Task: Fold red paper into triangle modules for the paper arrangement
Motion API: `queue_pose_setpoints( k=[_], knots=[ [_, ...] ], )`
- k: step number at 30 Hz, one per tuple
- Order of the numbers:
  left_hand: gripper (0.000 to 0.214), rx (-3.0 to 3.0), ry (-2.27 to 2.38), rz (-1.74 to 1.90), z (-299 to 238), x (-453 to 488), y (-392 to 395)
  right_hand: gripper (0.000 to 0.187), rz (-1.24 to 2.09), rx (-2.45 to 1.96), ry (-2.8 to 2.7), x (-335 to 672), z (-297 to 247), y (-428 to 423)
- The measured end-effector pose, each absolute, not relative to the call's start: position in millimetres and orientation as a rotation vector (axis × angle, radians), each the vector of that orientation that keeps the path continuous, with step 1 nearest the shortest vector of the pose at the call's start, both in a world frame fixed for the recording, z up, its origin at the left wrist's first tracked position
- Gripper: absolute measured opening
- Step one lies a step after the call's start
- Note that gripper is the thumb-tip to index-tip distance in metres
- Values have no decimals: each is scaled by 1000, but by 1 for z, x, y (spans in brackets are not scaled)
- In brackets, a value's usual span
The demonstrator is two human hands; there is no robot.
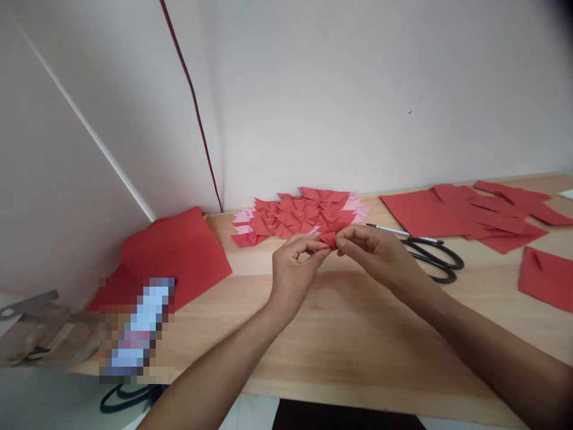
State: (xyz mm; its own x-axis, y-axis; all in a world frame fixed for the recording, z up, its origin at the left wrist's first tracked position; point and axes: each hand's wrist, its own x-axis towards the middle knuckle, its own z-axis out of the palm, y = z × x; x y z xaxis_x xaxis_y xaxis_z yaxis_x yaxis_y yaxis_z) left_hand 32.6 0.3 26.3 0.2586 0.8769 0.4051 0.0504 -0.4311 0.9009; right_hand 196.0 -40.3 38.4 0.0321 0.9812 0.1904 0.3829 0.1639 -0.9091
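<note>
A small folded piece of red paper (328, 239) is pinched between my two hands above the wooden table. My left hand (293, 266) grips its left side between thumb and fingertips. On the right side, the thumb and fingers of my right hand (376, 251) close on the same piece. Just behind my hands lies a heap of folded red paper pieces (295, 215), with pink folded pieces (358, 208) showing at its edges. Black-handled scissors (441, 260) rest by my right wrist, their blades hidden by the hand and forearm.
Red paper sheets and strips (447, 212) lie at the back right, with another red piece (548, 278) nearer. A pen (403, 232) lies beside the scissors. Large red sheets (179, 251) and a pixelated object (138, 328) occupy the left. Dark blue handles (120, 399) show below the table edge.
</note>
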Motion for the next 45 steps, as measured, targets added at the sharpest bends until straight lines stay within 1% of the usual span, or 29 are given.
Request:
queue_pose_setpoints(
  k=[3,8,15,18,23,26,29,33,39,45],
  knots=[
    [5,1831,872,1300,28,32,-2,20,802,-1343,-1526,196,37,-40],
    [9,1988,842,1295,28,33,-6,27,814,-1384,-1463,196,37,-39],
    [2,1705,903,1222,29,35,-4,24,800,-1334,-1504,198,32,-37],
    [10,1572,910,1195,28,35,-1,22,808,-1320,-1506,199,31,-37],
    [30,1321,783,1066,21,34,8,21,814,-1349,-1513,199,30,-35],
    [27,1278,763,1005,19,34,10,21,802,-1349,-1531,200,30,-34],
    [22,1259,769,1042,19,35,9,23,793,-1352,-1526,198,32,-34],
    [21,1171,828,1159,22,37,6,25,813,-1363,-1509,193,32,-34],
    [32,1085,849,1182,20,38,5,25,949,-1391,-1425,190,30,-35],
    [33,1087,840,1137,16,38,4,22,1066,-1345,-1305,187,32,-36]
  ],
)
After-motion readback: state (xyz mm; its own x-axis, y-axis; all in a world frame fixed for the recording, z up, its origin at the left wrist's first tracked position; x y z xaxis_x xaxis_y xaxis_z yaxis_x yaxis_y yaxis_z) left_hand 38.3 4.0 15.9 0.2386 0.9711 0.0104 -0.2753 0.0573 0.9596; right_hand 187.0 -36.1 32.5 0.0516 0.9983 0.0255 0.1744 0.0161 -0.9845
